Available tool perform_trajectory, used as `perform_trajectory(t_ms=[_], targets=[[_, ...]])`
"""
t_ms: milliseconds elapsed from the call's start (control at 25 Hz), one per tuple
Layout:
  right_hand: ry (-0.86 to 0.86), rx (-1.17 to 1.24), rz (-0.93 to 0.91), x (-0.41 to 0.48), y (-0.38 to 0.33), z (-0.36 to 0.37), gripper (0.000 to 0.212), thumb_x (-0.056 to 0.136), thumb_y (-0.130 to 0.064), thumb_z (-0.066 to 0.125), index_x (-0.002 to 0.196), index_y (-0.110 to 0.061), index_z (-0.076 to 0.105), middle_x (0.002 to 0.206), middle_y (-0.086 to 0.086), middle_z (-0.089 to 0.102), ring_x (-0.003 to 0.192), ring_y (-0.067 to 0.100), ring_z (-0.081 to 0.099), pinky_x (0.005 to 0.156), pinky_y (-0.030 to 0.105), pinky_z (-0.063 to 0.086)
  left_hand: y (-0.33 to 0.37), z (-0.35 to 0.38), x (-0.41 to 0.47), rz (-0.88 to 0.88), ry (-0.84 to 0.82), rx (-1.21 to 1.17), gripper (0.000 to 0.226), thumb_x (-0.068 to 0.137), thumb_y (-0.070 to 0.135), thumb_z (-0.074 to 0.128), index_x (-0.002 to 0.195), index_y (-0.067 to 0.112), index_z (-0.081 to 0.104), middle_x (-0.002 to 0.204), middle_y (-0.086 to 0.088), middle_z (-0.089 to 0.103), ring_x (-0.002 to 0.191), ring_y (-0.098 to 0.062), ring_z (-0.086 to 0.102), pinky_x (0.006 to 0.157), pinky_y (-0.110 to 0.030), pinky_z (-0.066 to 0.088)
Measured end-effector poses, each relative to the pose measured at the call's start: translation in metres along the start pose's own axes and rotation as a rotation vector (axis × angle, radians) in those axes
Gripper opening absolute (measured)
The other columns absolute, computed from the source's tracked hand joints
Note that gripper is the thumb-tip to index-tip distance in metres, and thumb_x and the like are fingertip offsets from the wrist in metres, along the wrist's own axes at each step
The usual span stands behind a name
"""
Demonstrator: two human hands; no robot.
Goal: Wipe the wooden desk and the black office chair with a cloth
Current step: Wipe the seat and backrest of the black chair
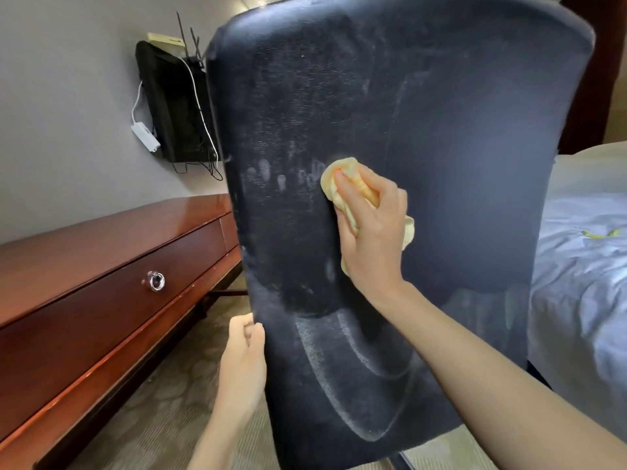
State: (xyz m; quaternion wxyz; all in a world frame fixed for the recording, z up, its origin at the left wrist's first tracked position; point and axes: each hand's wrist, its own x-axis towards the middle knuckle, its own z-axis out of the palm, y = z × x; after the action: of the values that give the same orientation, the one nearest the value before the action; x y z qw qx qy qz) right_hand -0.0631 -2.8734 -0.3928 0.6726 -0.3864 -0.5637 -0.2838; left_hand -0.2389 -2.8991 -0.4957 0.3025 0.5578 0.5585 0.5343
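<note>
On one black chair (424,113): two hands (373,232), one yellow cloth (334,174).

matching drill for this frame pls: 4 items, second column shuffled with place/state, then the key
Column 1:
1. yellow cloth
2. left hand
3. ring pull
4. white power strip

Column 2:
A. hangs on the grey wall
B. on the wooden desk drawer front
C. bunched in the right hand, pressed on the chair back
D. holds the chair back's left edge

Pairs: 1-C, 2-D, 3-B, 4-A
</note>
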Motion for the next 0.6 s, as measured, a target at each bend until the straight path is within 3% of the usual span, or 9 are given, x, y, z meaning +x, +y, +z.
perform_trajectory(t_ms=[160, 360, 480, 600], targets=[[-0.011, 0.095, -0.102, 0.011, -0.025, 0.014, 0.037, 0.081, 0.000, 0.066, 0.117, -0.011, 0.067, 0.119, 0.019, 0.057, 0.103, 0.029, 0.045, 0.089, 0.028, 0.036, 0.008, 0.007, -0.010, 0.052, -0.035, 0.049, 0.020, 0.101, 0.035, 0.035, 0.102, 0.019, 0.048, 0.091, 0.008, 0.060, 0.080, -0.001, 0.054, 0.060, -0.016, 0.033], [-0.096, 0.169, -0.449, 0.025, -0.037, 0.024, 0.026, 0.081, 0.002, 0.067, 0.105, -0.007, 0.072, 0.112, 0.020, 0.063, 0.103, 0.027, 0.045, 0.090, 0.042, 0.040, 0.007, 0.012, -0.011, 0.078, -0.083, 0.033, 0.026, 0.100, 0.039, 0.031, 0.095, 0.018, 0.046, 0.089, 0.006, 0.058, 0.075, 0.005, 0.055, 0.056, -0.005, 0.038], [-0.211, 0.176, -0.593, 0.014, -0.023, 0.021, 0.024, 0.081, 0.000, 0.068, 0.103, -0.008, 0.073, 0.113, 0.018, 0.064, 0.105, 0.025, 0.044, 0.091, 0.039, 0.038, 0.009, 0.014, -0.009, 0.026, -0.102, -0.091, 0.034, 0.101, 0.040, 0.024, 0.100, 0.021, 0.053, 0.099, 0.005, 0.062, 0.090, -0.003, 0.058, 0.070, -0.018, 0.042], [-0.353, 0.151, -0.669, -0.028, -0.001, 0.012, 0.024, 0.083, -0.005, 0.064, 0.105, -0.010, 0.072, 0.116, 0.014, 0.065, 0.106, 0.023, 0.045, 0.093, 0.039, 0.038, 0.009, 0.013, -0.009, -0.045, -0.105, -0.279, 0.051, 0.101, 0.042, 0.018, 0.115, 0.015, 0.059, 0.114, -0.005, 0.065, 0.105, -0.017, 0.060, 0.094, -0.032, 0.044]])
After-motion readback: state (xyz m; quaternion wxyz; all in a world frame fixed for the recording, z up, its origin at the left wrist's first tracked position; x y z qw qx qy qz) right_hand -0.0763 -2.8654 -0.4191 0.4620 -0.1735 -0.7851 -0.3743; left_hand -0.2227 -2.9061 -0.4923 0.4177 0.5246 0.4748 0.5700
